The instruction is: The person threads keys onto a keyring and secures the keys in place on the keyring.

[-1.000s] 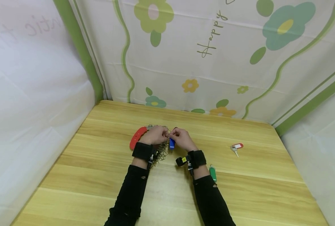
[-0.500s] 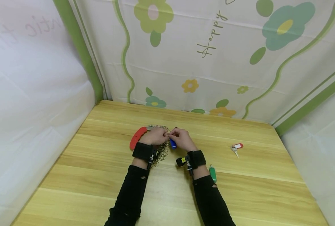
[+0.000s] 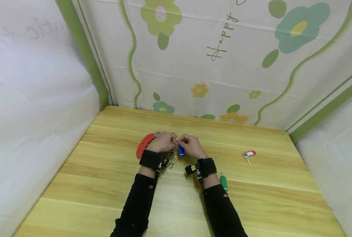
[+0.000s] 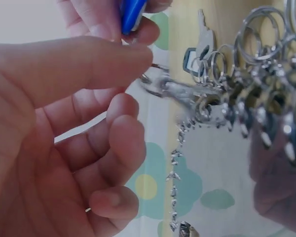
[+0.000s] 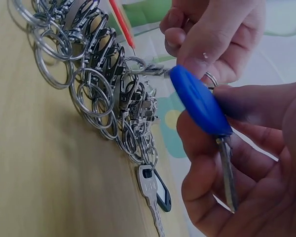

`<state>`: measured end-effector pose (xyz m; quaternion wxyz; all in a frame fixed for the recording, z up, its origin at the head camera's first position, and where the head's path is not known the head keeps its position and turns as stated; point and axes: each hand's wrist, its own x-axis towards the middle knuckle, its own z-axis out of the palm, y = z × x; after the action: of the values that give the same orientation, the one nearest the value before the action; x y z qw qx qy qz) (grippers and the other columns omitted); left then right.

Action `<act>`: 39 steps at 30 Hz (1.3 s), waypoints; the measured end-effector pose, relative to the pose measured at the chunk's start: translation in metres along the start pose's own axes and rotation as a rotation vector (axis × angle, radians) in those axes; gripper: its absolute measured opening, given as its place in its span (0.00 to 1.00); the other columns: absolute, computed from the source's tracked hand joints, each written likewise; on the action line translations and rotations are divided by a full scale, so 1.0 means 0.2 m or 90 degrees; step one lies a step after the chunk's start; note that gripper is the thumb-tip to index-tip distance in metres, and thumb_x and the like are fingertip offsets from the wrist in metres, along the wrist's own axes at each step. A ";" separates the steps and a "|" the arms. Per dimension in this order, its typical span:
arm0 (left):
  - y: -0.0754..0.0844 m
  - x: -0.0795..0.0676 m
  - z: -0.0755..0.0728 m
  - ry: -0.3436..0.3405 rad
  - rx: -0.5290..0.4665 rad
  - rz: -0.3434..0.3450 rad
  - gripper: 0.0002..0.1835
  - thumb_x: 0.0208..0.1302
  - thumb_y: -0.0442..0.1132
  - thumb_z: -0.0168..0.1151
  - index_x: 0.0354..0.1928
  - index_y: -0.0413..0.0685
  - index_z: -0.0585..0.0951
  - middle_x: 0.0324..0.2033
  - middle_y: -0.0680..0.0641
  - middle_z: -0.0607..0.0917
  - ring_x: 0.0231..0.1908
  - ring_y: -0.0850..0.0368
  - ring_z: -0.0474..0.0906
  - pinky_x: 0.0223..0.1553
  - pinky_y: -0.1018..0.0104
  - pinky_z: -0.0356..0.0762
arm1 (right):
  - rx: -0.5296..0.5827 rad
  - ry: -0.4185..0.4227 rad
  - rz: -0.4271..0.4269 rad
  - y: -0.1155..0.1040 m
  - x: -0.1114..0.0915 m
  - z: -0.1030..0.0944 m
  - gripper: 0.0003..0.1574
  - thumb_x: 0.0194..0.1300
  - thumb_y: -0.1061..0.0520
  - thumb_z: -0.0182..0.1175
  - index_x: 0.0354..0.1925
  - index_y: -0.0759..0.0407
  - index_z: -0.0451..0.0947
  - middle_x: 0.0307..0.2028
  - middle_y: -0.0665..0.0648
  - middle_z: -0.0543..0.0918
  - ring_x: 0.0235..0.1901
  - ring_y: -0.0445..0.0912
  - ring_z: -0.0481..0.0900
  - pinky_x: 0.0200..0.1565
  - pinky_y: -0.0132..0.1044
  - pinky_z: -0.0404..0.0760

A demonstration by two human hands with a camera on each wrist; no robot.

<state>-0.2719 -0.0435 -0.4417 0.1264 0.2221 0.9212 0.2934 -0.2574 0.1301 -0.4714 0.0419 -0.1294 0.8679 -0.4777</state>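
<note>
My left hand (image 3: 164, 142) pinches a split ring between thumb and fingertips. In the left wrist view the ring (image 4: 153, 81) joins a swivel clasp beside a row of clasps (image 4: 246, 108). Opposite, my right hand (image 3: 192, 147) pinches at the ring end of a blue key tag (image 5: 200, 101), with a metal key (image 5: 227, 173) hanging from it. Both hands' fingertips nearly meet at a small ring (image 5: 210, 78); exactly how it is threaded is hidden by fingers. A red curved handle (image 3: 144, 144) lies left of my left hand, and clasps with rings (image 3: 172, 159) spread below it.
On the wooden table (image 3: 268, 197), a red key tag with a key (image 3: 248, 156) lies at right and a green key tag (image 3: 223, 182) beside my right forearm. Another key (image 5: 149, 185) with a dark-framed tag hangs among the rings. A printed curtain (image 3: 176, 65) stands behind.
The blue key tag swings a little between frames and hangs slightly straighter now than half a second ago. Both hands stay in nearly the same place.
</note>
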 end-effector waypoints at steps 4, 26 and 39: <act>0.01 -0.01 -0.01 0.000 -0.005 0.000 0.12 0.62 0.31 0.56 0.20 0.48 0.73 0.17 0.52 0.70 0.16 0.59 0.65 0.25 0.67 0.64 | -0.004 0.006 -0.006 0.00 0.00 0.00 0.04 0.67 0.59 0.59 0.36 0.54 0.80 0.29 0.51 0.79 0.30 0.45 0.76 0.33 0.38 0.73; 0.03 -0.02 -0.01 -0.009 0.025 0.043 0.14 0.68 0.36 0.52 0.22 0.46 0.71 0.16 0.52 0.67 0.17 0.59 0.63 0.27 0.66 0.63 | -0.012 0.007 -0.003 0.01 0.00 0.01 0.04 0.67 0.58 0.58 0.35 0.53 0.80 0.31 0.50 0.80 0.31 0.45 0.77 0.33 0.38 0.74; 0.03 -0.01 0.00 -0.003 0.018 0.017 0.15 0.68 0.38 0.53 0.20 0.48 0.71 0.14 0.52 0.67 0.14 0.59 0.63 0.24 0.67 0.63 | 0.001 -0.008 -0.013 0.01 0.00 0.00 0.04 0.67 0.58 0.58 0.35 0.52 0.80 0.32 0.50 0.80 0.33 0.45 0.77 0.37 0.40 0.75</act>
<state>-0.2677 -0.0409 -0.4385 0.1211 0.2371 0.9219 0.2814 -0.2571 0.1321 -0.4726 0.0424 -0.1414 0.8657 -0.4783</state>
